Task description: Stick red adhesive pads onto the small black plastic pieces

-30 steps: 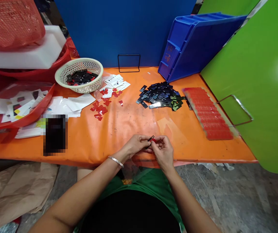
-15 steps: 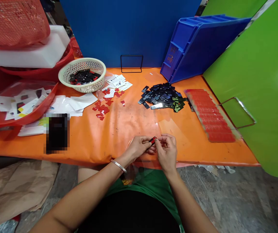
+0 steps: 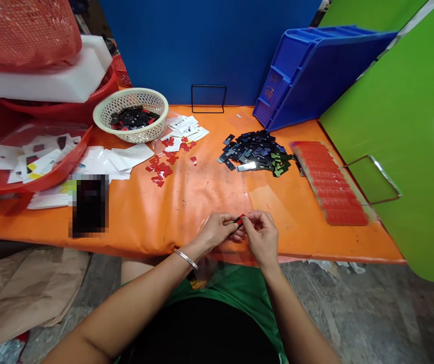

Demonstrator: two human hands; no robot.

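Observation:
A small flat black piece with a red patch (image 3: 239,221) is held over the front of the orange table (image 3: 133,212). My left hand (image 3: 217,230) pinches its black end between thumb and fingers. My right hand (image 3: 263,237) is closed at the other end, its thumb pressed against the red part. The fingers partly hide the piece. Beyond my hands lies a heap of similar black pieces (image 3: 253,149). Loose red film cut-outs (image 3: 162,168) are scattered to the left of the heap. A sheet of red stickers (image 3: 331,182) lies to the right.
A cream basket (image 3: 101,119) holding black and red pieces stands at the back left. Printed papers (image 3: 126,159) and a red tray (image 3: 69,169) are beside it. A blue crate (image 3: 315,76) leans at the back right, by a green panel (image 3: 410,111).
Both hands keep hold of the small black piece in nearly the same place. My right hand has shifted very slightly; the whole view has moved a little.

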